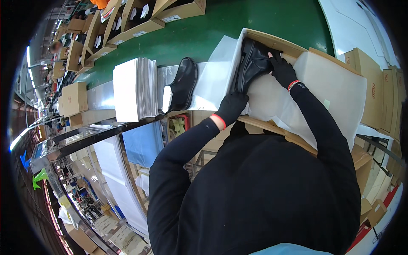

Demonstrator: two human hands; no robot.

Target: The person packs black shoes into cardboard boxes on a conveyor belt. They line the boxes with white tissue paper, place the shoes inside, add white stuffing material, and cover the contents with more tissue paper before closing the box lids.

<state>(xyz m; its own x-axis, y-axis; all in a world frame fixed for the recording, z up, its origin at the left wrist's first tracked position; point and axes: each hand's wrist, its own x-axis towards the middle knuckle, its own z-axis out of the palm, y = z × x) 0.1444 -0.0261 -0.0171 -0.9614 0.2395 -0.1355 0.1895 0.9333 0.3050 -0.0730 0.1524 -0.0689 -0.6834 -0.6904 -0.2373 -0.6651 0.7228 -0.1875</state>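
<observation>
A black leather ankle boot (pixel 251 64) lies on its side in an open cardboard box (pixel 293 41) lined with white tissue paper (pixel 329 85). My left hand (pixel 233 107), in a black glove, grips the boot's near end at the box's left corner; its fingertips are partly hidden. With bare fingertips showing from another black glove, my right hand (pixel 282 70) holds the boot's right side. The matching boot (pixel 185 83) rests on the bench left of the box, white paper stuffing (pixel 167 98) showing at its opening.
Left of the loose boot stands a stack of white paper sheets (pixel 134 89). A green conveyor belt (pixel 272 17) runs beyond the box, carrying open boxes (pixel 138 32) at the far left. Closed cartons (pixel 369 85) stand at the right. A small carton (pixel 74 98) sits farther left.
</observation>
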